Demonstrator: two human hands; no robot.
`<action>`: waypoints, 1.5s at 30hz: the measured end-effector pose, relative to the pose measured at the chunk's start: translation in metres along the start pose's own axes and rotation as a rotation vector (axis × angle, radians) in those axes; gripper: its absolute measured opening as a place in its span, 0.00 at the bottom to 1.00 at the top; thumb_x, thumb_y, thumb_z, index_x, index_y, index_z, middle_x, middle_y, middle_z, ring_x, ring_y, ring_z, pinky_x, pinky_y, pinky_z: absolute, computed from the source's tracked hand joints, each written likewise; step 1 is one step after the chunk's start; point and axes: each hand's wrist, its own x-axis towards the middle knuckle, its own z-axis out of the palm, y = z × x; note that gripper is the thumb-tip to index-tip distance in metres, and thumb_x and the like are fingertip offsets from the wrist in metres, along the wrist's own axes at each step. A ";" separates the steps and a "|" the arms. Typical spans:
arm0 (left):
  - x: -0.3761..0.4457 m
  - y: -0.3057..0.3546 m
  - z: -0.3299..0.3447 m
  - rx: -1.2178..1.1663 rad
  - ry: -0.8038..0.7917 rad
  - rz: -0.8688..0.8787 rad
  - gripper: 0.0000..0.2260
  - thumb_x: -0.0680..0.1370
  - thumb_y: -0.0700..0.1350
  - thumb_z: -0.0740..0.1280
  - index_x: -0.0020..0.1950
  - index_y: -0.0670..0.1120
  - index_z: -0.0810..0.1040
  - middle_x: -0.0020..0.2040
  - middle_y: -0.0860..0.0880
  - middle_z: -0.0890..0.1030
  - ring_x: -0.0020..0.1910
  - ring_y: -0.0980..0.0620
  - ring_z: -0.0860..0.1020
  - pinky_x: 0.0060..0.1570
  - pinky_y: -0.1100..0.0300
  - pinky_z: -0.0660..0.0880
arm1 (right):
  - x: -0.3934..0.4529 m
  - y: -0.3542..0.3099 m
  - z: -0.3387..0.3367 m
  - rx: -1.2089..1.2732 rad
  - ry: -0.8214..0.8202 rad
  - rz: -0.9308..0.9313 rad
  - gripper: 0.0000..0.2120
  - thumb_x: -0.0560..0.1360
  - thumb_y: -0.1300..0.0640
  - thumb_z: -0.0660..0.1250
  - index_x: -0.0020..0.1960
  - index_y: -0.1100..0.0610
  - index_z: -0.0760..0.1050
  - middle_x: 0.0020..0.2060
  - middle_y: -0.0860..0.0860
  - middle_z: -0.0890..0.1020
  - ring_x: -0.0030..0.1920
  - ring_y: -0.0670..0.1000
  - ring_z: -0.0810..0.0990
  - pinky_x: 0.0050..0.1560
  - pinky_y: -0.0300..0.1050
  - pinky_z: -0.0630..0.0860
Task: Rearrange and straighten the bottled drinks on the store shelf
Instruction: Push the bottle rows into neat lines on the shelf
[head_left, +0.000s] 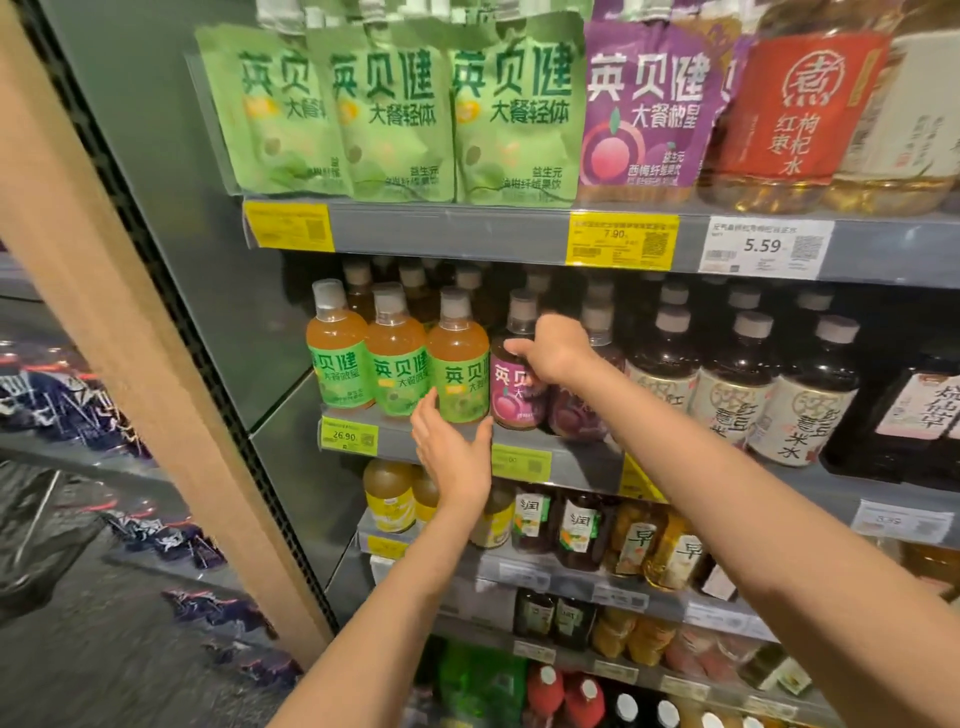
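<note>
Three orange drink bottles with green labels stand in a row at the front left of the middle shelf. My left hand is spread open at the base of the third green-label bottle, thumb on its left side and fingers on its right. Two dark bottles with purple labels stand just to the right. My right hand is closed over the shoulder of the second purple-label bottle, and its thumb reaches across the first purple-label bottle. More capped bottles stand in rows behind.
Dark bottles with cream labels fill the shelf to the right. Green and purple pouches hang on the shelf above. Smaller bottles line the lower shelves. A tan upright post and grey side panel bound the shelf's left side.
</note>
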 end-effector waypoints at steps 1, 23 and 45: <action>0.003 -0.001 -0.001 0.025 0.000 -0.002 0.33 0.70 0.46 0.74 0.70 0.41 0.63 0.68 0.41 0.68 0.68 0.42 0.65 0.67 0.47 0.62 | 0.000 0.000 0.001 -0.006 0.009 0.011 0.22 0.77 0.46 0.64 0.49 0.68 0.78 0.52 0.64 0.81 0.55 0.63 0.79 0.49 0.49 0.72; 0.063 -0.037 -0.044 0.050 0.079 0.033 0.38 0.66 0.48 0.77 0.70 0.41 0.63 0.67 0.41 0.69 0.69 0.42 0.65 0.68 0.47 0.61 | 0.005 -0.052 0.044 0.173 0.162 -0.022 0.29 0.67 0.40 0.73 0.55 0.63 0.75 0.51 0.60 0.82 0.51 0.60 0.81 0.50 0.54 0.79; 0.082 -0.052 -0.044 0.283 0.038 0.207 0.31 0.71 0.48 0.72 0.70 0.40 0.66 0.65 0.42 0.75 0.67 0.46 0.71 0.72 0.49 0.50 | 0.014 -0.091 0.063 0.022 0.181 -0.447 0.28 0.79 0.57 0.61 0.75 0.57 0.54 0.60 0.62 0.75 0.55 0.61 0.78 0.48 0.51 0.75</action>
